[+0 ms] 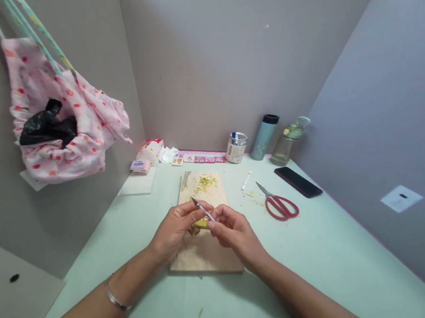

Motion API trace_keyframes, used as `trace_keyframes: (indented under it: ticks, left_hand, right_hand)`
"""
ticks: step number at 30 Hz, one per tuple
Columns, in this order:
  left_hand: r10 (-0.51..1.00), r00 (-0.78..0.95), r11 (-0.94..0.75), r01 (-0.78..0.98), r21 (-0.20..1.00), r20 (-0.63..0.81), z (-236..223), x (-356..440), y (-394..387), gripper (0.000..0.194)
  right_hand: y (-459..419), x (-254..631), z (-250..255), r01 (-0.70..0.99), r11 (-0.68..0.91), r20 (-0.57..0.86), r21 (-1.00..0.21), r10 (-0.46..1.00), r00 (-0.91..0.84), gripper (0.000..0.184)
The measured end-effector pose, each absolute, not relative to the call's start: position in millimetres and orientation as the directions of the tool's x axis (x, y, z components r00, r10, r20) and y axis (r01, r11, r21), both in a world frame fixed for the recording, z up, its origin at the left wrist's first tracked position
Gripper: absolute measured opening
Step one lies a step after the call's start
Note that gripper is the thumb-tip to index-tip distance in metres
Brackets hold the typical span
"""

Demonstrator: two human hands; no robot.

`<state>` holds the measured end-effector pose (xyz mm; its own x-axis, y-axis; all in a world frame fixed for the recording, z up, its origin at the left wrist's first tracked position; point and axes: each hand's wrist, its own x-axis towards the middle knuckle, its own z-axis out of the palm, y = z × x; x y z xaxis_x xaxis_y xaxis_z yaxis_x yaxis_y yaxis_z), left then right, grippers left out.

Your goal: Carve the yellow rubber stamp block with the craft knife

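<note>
My right hand (233,232) is closed around a slim craft knife (204,209), its pointed blade aimed up and to the left. Between the fingers of my left hand (175,228) is a small yellow piece (201,223), partly hidden by the fingers, so its kind does not show. Both hands meet above a wooden board (205,256). Yellow-green shavings (205,183) lie scattered on the board's far half. Something brown shows just under the left fingers, too covered to name.
Red-handled scissors (280,206), a white pen-like stick (246,181) and a dark phone (297,182) lie to the right. Behind stand a tin can (236,147), a blue tumbler (265,137) and a green-lidded bottle (286,144). A pink cloth bag (59,109) hangs at left.
</note>
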<state>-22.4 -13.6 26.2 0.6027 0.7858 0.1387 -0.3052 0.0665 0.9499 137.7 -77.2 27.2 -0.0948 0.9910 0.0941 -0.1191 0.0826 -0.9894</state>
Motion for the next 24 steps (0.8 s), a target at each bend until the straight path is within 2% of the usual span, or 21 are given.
trace_keyframes:
  ticks: [4,9,12,17,21,24]
  left_hand:
    - [0.768,0.628,0.075,-0.284,0.956,0.126,24.0,-22.5,-13.0,0.026]
    - [0.761,0.635,0.068,-0.282,0.957,0.133,24.7,-22.1,-13.5,0.026]
    - [0.744,0.657,0.082,-0.276,0.958,0.125,26.8,-21.9,-14.7,0.03]
    - [0.76,0.636,0.079,-0.297,0.952,0.136,28.6,-21.5,-15.7,0.028]
    - [0.74,0.661,0.097,-0.29,0.952,0.126,27.8,-21.5,-15.4,0.027]
    - [0.742,0.657,0.1,-0.299,0.949,0.129,27.8,-21.4,-15.4,0.028]
  right_hand:
    - [-77.2,137.6,27.2,-0.114,0.081,0.093,-0.99,0.99,-0.108,0.042]
    - [-76.9,137.8,28.4,-0.114,0.071,0.083,-0.991,0.991,-0.105,0.036]
    - [-76.4,138.6,29.4,-0.109,0.054,0.069,-0.993,0.989,-0.133,0.044]
    - [-75.2,139.4,28.8,-0.12,0.045,0.061,-0.992,0.989,-0.132,0.036]
    - [-74.7,140.0,26.7,-0.117,0.022,0.042,-0.993,0.985,-0.17,0.044]
    - [-74.1,140.5,25.2,-0.127,0.04,0.058,-0.991,0.988,-0.142,0.036]
